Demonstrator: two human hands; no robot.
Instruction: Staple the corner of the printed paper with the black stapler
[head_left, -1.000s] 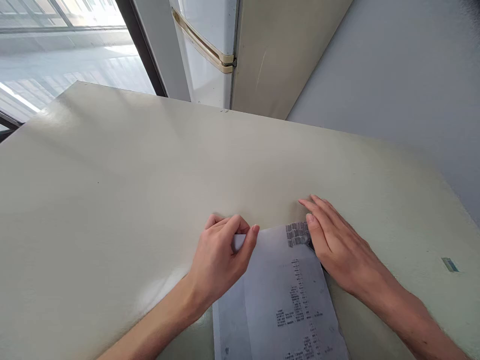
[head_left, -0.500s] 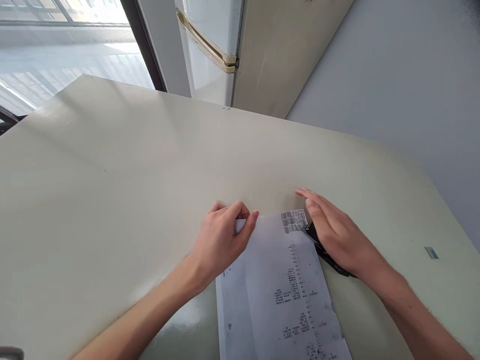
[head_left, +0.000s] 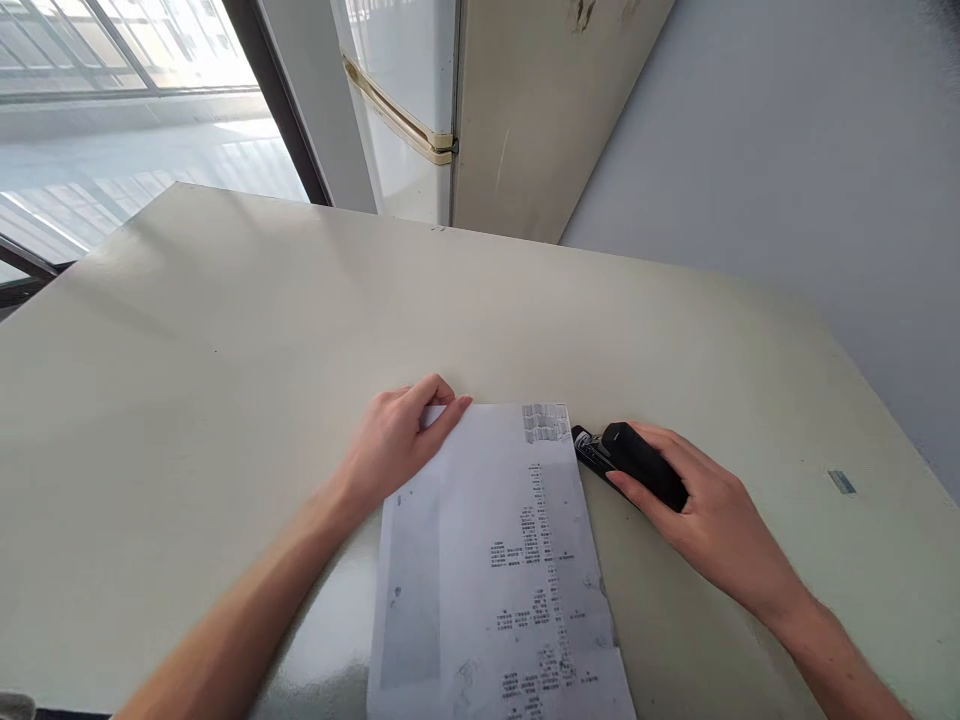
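Observation:
Printed paper sheets (head_left: 480, 560) lie on the table in front of me, with a barcode block at the top right corner. My left hand (head_left: 401, 430) pinches their top left edge between thumb and curled fingers. A black stapler (head_left: 645, 465) is gripped in my right hand (head_left: 705, 510), fingers behind it and thumb along its near side. The stapler's upper arm is raised from its base, and its front end sits right beside the sheets' upper right edge. Whether the base touches the paper I cannot tell.
The pale table (head_left: 300, 300) reaches back to a fridge (head_left: 405, 120) and a grey wall (head_left: 787, 130). A small grey-green strip (head_left: 841, 482) lies on the right of the table. A window (head_left: 135, 90) is at the far left.
My right hand, earlier held flat over the stapler, now grips the stapler from the side, and its upper arm shows raised. The sheets and my left hand appear further left as the view has shifted.

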